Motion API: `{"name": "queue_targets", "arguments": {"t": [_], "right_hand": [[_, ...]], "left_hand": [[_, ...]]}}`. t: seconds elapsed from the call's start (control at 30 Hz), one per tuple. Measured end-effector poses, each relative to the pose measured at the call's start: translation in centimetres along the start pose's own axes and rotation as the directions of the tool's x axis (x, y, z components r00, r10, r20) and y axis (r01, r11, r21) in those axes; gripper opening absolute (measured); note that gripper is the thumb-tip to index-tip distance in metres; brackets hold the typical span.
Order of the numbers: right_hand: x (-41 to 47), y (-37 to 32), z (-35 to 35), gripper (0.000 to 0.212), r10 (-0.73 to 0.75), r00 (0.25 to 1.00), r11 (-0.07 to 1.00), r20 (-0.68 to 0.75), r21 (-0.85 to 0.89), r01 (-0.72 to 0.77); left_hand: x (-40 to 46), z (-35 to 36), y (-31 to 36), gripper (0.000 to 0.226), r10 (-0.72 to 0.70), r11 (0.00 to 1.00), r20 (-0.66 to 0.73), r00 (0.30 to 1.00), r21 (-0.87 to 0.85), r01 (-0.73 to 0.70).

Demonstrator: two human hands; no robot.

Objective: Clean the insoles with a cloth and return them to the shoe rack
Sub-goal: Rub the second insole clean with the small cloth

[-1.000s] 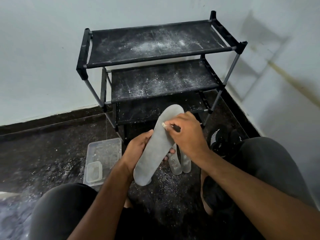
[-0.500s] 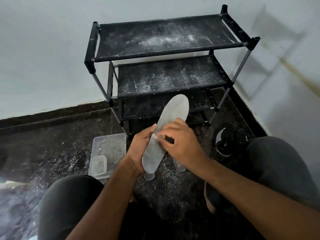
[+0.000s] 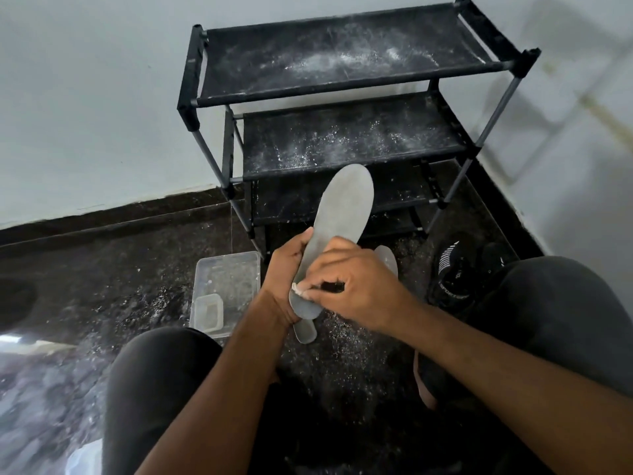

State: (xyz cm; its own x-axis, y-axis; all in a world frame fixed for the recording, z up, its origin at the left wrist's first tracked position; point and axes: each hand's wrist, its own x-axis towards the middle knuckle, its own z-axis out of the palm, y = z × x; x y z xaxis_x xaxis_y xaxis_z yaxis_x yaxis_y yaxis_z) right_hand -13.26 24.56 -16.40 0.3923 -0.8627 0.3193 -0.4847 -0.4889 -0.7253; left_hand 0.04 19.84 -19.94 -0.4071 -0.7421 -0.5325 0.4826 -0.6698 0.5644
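Note:
My left hand (image 3: 286,269) grips a grey insole (image 3: 344,204) by its lower half, toe end pointing up toward the black shoe rack (image 3: 342,87). My right hand (image 3: 356,286) pinches a small whitish cloth (image 3: 297,289) and presses it on the insole near the heel. More grey insoles (image 3: 305,332) lie on the floor beneath, mostly hidden by my hands. The rack's shelves are dusted with white powder and hold nothing.
A clear plastic container (image 3: 227,279) with a smaller tub (image 3: 208,311) inside sits on the dark floor left of my hands. Black shoes (image 3: 452,272) lie at the right beside the rack. My knees frame the bottom. White walls meet behind the rack.
My right hand has slid the cloth down the insole from its upper middle to the heel end. The insole now stands a bit more upright, and the view has shifted.

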Motion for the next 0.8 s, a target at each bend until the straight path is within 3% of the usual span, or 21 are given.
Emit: {"name": "queue_targets", "arguments": {"t": [0.13,0.33,0.47,0.67,0.8], "right_hand": [[0.4,1.1,-0.1,0.008,0.061,0.987,0.988,-0.146,-0.131,-0.080],[-0.1,-0.4,0.0,0.006,0.052,0.997,0.994,0.059,0.097,-0.057],[0.5,0.5,0.1,0.005,0.092,0.986,0.993,-0.141,-0.064,-0.102],[0.0,-0.8,-0.1,0.008,0.044,0.997,0.995,0.057,0.092,-0.049],[0.6,-0.3,0.0,0.006,0.066,0.990,0.995,-0.126,-0.070,-0.075]], "left_hand": [[0.2,0.2,-0.3,0.045,-0.032,0.999,0.035,0.999,-0.021,0.033],[0.2,-0.1,0.0,0.055,-0.059,0.995,0.017,0.998,-0.083,0.060],[0.3,0.4,-0.1,0.044,-0.030,0.998,0.039,0.999,-0.053,0.032],[0.2,0.2,0.0,0.061,-0.027,0.999,0.046,0.999,-0.029,0.029],[0.4,0.4,-0.2,0.047,-0.021,0.998,0.073,0.997,-0.056,0.025]]}}
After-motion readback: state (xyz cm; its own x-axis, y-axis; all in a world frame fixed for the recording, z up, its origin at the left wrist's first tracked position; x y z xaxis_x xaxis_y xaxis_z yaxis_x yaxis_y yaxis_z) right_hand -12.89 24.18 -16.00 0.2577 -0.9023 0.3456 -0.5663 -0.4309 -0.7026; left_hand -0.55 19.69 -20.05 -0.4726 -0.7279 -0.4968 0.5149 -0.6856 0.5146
